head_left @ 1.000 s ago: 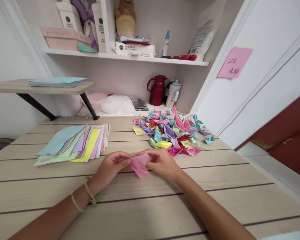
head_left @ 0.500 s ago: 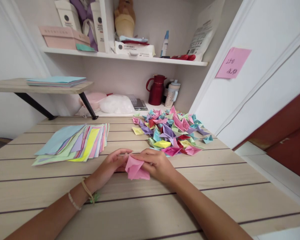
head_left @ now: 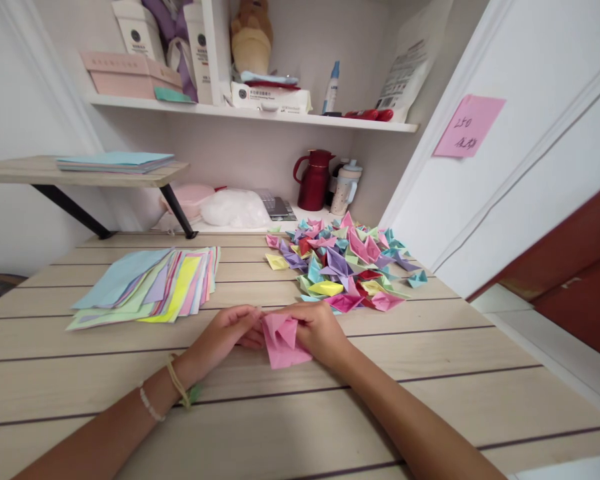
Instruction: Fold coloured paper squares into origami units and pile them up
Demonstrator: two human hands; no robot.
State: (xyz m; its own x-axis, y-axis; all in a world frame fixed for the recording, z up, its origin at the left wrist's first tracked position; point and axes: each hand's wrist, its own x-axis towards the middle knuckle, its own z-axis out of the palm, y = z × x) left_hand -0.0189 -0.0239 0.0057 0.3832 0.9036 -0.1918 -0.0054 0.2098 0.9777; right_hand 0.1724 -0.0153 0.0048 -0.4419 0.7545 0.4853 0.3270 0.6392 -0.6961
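Note:
A partly folded sheet of pink paper [head_left: 285, 350] is held just above the table between my two hands, with a raised triangular flap on its upper part. My left hand [head_left: 237, 328] pinches its left edge, fingers curled behind it. On the other side, my right hand [head_left: 320, 330] is closed on the paper's right edge; some of its fingertips are hidden behind the sheet. Beyond my right hand lies a heap of folded paper boats [head_left: 337, 263] in many colours. To the left is a fanned stack of coloured paper sheets [head_left: 125, 283].
The slatted wooden table [head_left: 260, 427] runs under my forearms. A small raised shelf [head_left: 10, 171] on black legs, holding more paper [head_left: 115, 161], stands at the back left. Behind the boats are a red jug [head_left: 315, 183] and a light tumbler [head_left: 347, 188].
The pink paper has turned and shifted slightly right and down, and its triangular flap now shows more plainly. Both hands still grip it, the left with fingers more closed.

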